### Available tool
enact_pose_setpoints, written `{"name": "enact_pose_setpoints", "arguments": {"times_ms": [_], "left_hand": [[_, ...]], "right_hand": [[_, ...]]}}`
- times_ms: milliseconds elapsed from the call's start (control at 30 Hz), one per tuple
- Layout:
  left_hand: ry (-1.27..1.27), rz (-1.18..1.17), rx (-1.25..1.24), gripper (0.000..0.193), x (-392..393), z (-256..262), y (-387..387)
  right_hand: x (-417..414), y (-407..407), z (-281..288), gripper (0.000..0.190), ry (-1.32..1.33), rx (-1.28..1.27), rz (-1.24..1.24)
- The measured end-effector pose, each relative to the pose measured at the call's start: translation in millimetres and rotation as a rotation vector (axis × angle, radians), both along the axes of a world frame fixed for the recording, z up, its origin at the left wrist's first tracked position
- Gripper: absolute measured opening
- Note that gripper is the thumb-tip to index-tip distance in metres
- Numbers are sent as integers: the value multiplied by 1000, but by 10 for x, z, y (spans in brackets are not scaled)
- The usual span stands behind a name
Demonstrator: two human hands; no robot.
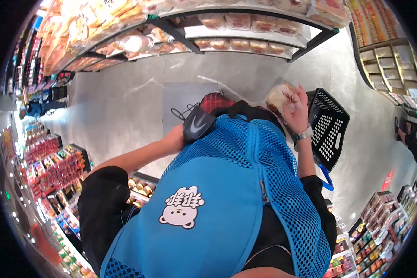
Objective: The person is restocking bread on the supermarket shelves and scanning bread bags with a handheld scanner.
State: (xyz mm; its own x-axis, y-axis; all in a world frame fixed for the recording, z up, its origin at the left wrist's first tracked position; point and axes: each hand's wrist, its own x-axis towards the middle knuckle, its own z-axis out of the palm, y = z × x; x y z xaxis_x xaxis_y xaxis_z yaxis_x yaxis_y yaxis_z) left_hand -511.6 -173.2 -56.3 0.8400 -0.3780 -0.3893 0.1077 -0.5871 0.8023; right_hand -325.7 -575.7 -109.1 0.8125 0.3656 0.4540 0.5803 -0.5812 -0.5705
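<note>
My right hand (297, 109), with a metal-banded watch on its wrist, grips a clear plastic package of pale, brown-edged food, apparently bread (278, 97). The package is slightly blurred and held in front of my body, just left of a black plastic shopping basket (328, 128). My left hand (176, 137) is beside a black pouch-like item with a Nike swoosh (198, 124) at my waist. Its fingers are mostly hidden behind that item, so its grip does not show. Dark cord loops hang just past it.
Shelves of packaged bread (243, 21) curve across the front. A blue handle (326, 178) juts from below the basket. Snack displays (54, 170) stand at left and lower right. One person (38, 108) is at far left, another (408, 139) at far right.
</note>
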Motion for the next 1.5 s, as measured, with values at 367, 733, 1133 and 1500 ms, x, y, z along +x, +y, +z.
{"name": "enact_pose_setpoints", "arguments": {"times_ms": [367,733,1133,1500], "left_hand": [[-127,-46,74,39,119,37,-219],[-41,-161,400,58,86,212,-260],[194,78,143,98,116,190,-162],[80,245,698,90,97,569,-373]], "right_hand": [[360,1510,1266,29,279,-281,863],[464,1820,1168,42,528,-274,1185],[241,1863,1504,79,511,-498,1309],[218,1784,1587,94,568,-496,1334]]}}
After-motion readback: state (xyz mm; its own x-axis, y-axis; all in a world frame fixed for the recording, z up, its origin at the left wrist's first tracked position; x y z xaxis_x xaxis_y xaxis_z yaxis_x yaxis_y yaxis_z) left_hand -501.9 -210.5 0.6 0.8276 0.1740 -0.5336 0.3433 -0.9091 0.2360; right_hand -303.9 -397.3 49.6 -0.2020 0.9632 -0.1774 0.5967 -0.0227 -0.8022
